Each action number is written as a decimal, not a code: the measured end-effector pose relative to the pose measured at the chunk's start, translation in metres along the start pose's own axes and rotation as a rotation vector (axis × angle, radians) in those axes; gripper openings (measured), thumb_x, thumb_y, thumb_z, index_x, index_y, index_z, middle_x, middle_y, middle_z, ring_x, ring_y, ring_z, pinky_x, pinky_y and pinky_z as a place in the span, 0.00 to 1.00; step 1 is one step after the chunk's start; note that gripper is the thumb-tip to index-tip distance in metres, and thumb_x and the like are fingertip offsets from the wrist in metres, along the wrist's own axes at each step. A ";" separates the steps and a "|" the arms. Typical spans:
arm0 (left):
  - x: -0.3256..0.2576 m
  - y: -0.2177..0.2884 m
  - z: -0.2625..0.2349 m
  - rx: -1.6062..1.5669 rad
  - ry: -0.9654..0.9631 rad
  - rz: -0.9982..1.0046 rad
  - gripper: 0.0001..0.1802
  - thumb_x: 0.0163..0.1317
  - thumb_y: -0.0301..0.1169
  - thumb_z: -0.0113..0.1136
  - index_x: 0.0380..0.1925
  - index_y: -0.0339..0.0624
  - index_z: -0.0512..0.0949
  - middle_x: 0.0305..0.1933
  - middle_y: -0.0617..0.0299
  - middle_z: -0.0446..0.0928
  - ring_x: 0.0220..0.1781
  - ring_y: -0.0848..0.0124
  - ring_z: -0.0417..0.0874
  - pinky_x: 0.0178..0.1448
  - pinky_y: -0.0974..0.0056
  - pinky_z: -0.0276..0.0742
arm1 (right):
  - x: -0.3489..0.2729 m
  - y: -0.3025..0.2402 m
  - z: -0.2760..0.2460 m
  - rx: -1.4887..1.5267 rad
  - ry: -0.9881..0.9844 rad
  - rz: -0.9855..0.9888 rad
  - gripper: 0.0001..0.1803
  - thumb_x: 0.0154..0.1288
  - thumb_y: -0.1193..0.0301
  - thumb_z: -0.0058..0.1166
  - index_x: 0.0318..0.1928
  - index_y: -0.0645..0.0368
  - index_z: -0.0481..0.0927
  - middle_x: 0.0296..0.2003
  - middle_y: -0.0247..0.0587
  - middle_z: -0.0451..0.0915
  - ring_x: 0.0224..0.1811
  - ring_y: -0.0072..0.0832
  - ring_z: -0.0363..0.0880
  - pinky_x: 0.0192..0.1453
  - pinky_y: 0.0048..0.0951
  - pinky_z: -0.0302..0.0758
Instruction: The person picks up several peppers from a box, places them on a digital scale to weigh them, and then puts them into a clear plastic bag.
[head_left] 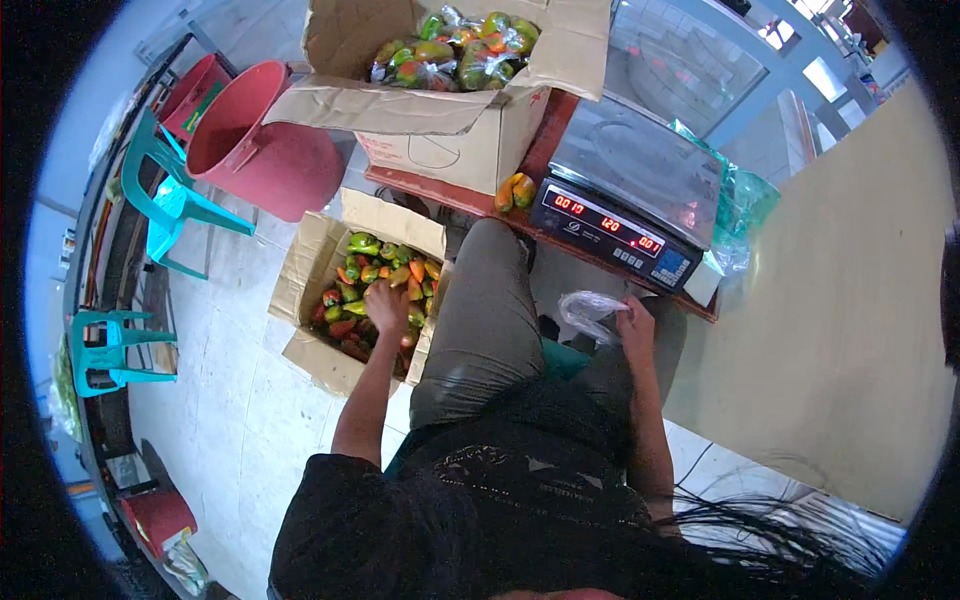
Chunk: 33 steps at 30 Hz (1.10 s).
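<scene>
An open cardboard box (300, 290) of green, orange and red bell peppers (362, 242) stands on the floor beside my left leg. Into it reaches my left hand (385, 306), its fingers bent and closed on a pepper (400, 276) among the others; the fingertips are partly hidden. Over my right thigh my right hand (635, 322) pinches the edge of a clear plastic bag (590, 312), which hangs loosely to the left. In front of me is a digital scale (620, 225) with a bare metal pan and lit red digits. Two loose peppers (515, 191) lie at its left side.
A larger cardboard box (440, 145) with several bagged peppers (460, 50) stands on a reddish-brown low table (555, 125). Green plastic bags (745, 215) lie right of the scale, near a pale board (830, 320). Leftward are a red tub (265, 140) and teal chairs (170, 205).
</scene>
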<state>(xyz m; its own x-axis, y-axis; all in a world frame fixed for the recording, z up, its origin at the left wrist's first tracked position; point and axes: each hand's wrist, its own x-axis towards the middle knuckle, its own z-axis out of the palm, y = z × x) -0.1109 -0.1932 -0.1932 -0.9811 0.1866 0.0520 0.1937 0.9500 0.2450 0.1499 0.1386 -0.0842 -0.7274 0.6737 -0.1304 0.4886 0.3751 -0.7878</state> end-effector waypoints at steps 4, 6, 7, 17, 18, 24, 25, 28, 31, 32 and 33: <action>-0.006 -0.064 0.029 0.272 -0.328 -0.147 0.41 0.45 0.54 0.59 0.59 0.54 0.58 0.61 0.57 0.58 0.56 0.54 0.65 0.54 0.52 0.64 | 0.006 0.028 0.005 0.082 0.092 -0.007 0.07 0.56 0.74 0.46 0.34 0.63 0.73 0.24 0.48 0.73 0.26 0.32 0.72 0.33 0.30 0.68; -0.007 -0.082 0.039 0.149 -0.455 -0.159 0.44 0.46 0.56 0.58 0.62 0.56 0.52 0.64 0.58 0.52 0.58 0.52 0.63 0.56 0.52 0.64 | 0.005 0.025 0.006 0.084 0.096 -0.056 0.08 0.55 0.74 0.46 0.35 0.63 0.73 0.24 0.48 0.73 0.26 0.33 0.73 0.33 0.30 0.68; -0.004 -0.084 0.045 0.152 -0.459 -0.158 0.44 0.46 0.56 0.58 0.62 0.56 0.52 0.64 0.58 0.52 0.58 0.52 0.63 0.56 0.52 0.64 | 0.004 0.020 0.007 0.015 0.103 -0.033 0.08 0.55 0.73 0.46 0.35 0.63 0.72 0.25 0.48 0.73 0.27 0.34 0.73 0.34 0.30 0.68; 0.034 -0.105 0.112 0.285 -0.490 -0.116 0.36 0.53 0.51 0.53 0.59 0.51 0.56 0.62 0.49 0.53 0.50 0.55 0.73 0.47 0.57 0.74 | 0.000 0.003 0.008 -0.076 0.092 -0.077 0.09 0.53 0.74 0.48 0.36 0.64 0.72 0.27 0.51 0.74 0.30 0.40 0.75 0.36 0.33 0.69; 0.038 -0.101 0.116 0.330 -0.527 -0.090 0.35 0.53 0.50 0.54 0.58 0.51 0.57 0.60 0.49 0.55 0.50 0.55 0.73 0.46 0.58 0.75 | -0.001 0.006 0.007 -0.086 0.104 -0.068 0.09 0.53 0.74 0.48 0.36 0.64 0.72 0.27 0.51 0.74 0.30 0.40 0.75 0.36 0.33 0.69; 0.013 -0.063 0.084 0.417 -0.310 0.090 0.22 0.51 0.39 0.54 0.47 0.49 0.68 0.49 0.56 0.67 0.46 0.59 0.72 0.41 0.60 0.74 | -0.001 0.017 0.013 -0.114 0.154 -0.149 0.07 0.54 0.72 0.45 0.30 0.64 0.71 0.21 0.44 0.69 0.24 0.29 0.68 0.31 0.28 0.65; 0.005 -0.057 0.084 0.499 -0.191 0.154 0.20 0.51 0.38 0.53 0.46 0.49 0.68 0.49 0.57 0.67 0.48 0.59 0.71 0.44 0.60 0.73 | -0.001 0.014 0.014 -0.099 0.153 -0.136 0.06 0.54 0.73 0.45 0.30 0.64 0.71 0.20 0.44 0.68 0.24 0.29 0.68 0.31 0.27 0.65; 0.008 -0.060 0.083 0.287 -0.269 0.007 0.18 0.53 0.32 0.51 0.46 0.49 0.69 0.49 0.59 0.68 0.51 0.58 0.68 0.51 0.57 0.68 | -0.003 0.001 0.015 -0.069 0.137 -0.160 0.06 0.54 0.75 0.44 0.31 0.64 0.71 0.20 0.43 0.68 0.24 0.28 0.68 0.31 0.27 0.65; 0.009 -0.062 0.075 0.226 -0.281 -0.012 0.17 0.54 0.30 0.49 0.46 0.48 0.69 0.50 0.59 0.68 0.51 0.58 0.68 0.53 0.57 0.67 | -0.002 -0.004 0.012 -0.066 0.092 -0.121 0.05 0.53 0.76 0.46 0.32 0.64 0.71 0.24 0.46 0.71 0.28 0.36 0.71 0.34 0.30 0.67; 0.008 -0.061 0.068 0.247 -0.285 -0.010 0.16 0.55 0.29 0.48 0.46 0.47 0.70 0.51 0.60 0.67 0.51 0.58 0.68 0.54 0.57 0.66 | -0.003 -0.004 0.012 -0.072 0.058 -0.049 0.06 0.53 0.78 0.47 0.33 0.63 0.72 0.28 0.50 0.74 0.32 0.44 0.75 0.38 0.34 0.69; 0.014 -0.054 0.060 0.247 -0.289 0.003 0.16 0.55 0.29 0.48 0.46 0.47 0.70 0.51 0.60 0.67 0.51 0.58 0.68 0.54 0.57 0.66 | -0.004 -0.003 0.010 -0.072 0.067 -0.040 0.06 0.53 0.78 0.47 0.33 0.63 0.72 0.28 0.50 0.74 0.32 0.44 0.75 0.38 0.34 0.69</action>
<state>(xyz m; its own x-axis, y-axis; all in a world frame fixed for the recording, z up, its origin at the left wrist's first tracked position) -0.1353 -0.2271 -0.2637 -0.9479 0.2189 -0.2313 0.2244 0.9745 0.0025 0.1463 0.1285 -0.0872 -0.7140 0.6978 -0.0572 0.4953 0.4457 -0.7457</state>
